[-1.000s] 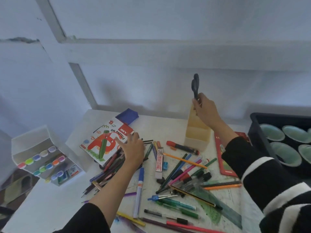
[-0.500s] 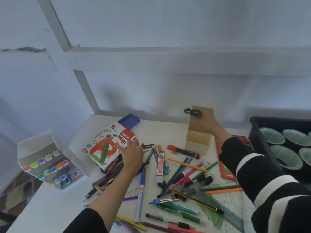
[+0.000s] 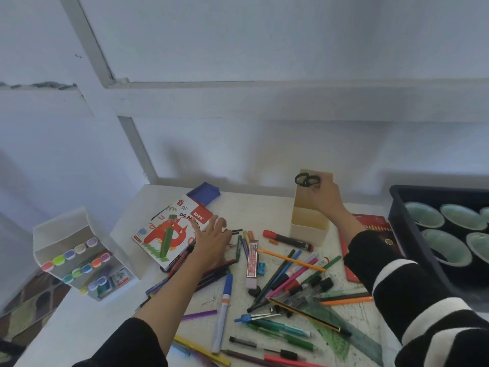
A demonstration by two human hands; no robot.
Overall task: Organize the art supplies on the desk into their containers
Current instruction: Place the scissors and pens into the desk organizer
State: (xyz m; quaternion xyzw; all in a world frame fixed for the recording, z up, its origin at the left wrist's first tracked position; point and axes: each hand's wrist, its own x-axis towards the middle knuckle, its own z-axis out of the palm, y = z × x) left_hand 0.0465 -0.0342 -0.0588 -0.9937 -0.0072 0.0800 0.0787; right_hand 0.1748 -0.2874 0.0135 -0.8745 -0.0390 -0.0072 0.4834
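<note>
Scissors (raised a second ago) are being pinched inside the holder by the right hand; left hand being kept spread.

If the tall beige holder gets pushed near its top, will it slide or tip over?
Probably tip: the beige holder stands tall on a narrow base and its front compartment looks empty, so likely light. The scissors, held at its rim by the right hand, add weight high up. Pushed low, its smooth plastic may slide on the desk.
</note>
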